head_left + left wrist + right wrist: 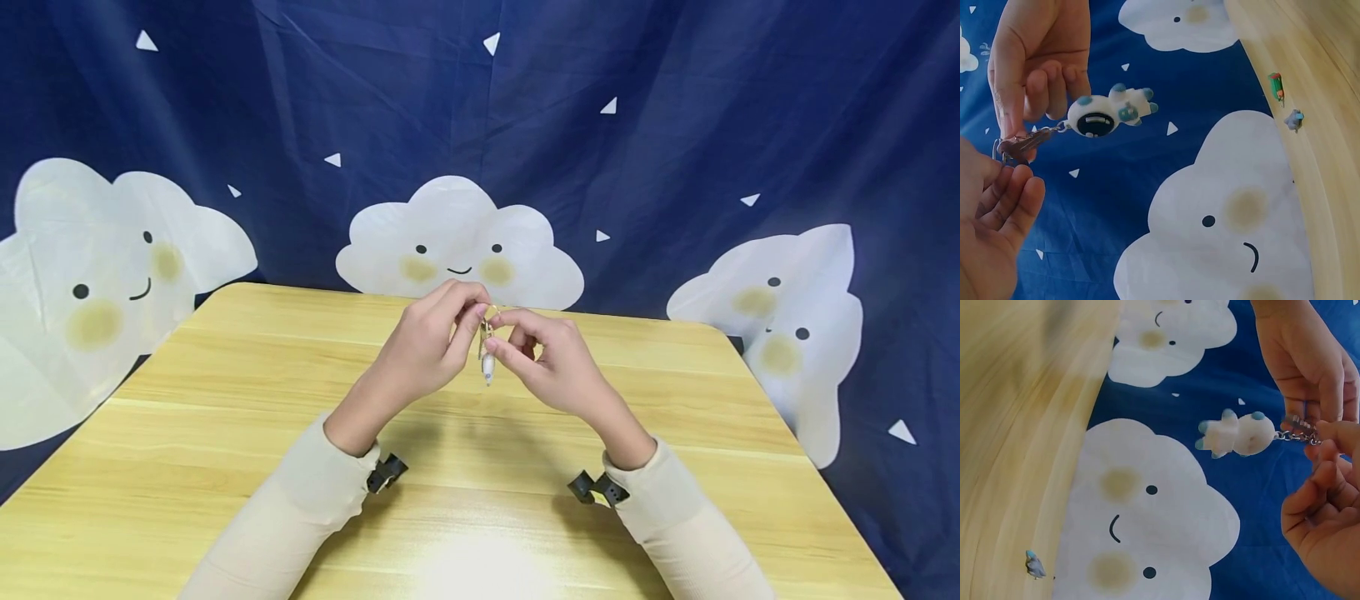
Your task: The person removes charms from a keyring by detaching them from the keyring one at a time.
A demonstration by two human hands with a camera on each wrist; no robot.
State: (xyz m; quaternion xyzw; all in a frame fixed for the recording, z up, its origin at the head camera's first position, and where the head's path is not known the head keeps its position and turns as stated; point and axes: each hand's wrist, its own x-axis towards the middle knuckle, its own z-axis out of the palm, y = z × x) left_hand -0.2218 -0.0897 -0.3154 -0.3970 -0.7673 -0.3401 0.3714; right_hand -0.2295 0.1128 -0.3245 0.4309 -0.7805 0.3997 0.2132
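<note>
An astronaut keychain [1092,119], white with pale blue parts and a dark visor, hangs from its short chain between the two hands above the far part of the table. My left hand [437,340] pinches the thin metal ring at the top between thumb and index finger. Close beside it, my right hand [553,360] pinches the same ring end, where a brown strap-like piece [1025,144] and a chain [1294,435] join. In the right wrist view the figure's plain white back [1254,434] shows. Fingertips partly cover the ring, so whether it is parted cannot be told.
A wooden table [465,500] lies under both arms. On it are a small green and red item [1275,86] and a small grey figure with blue [1295,120]. Behind the table hangs a dark blue cloth [420,100] with smiling clouds.
</note>
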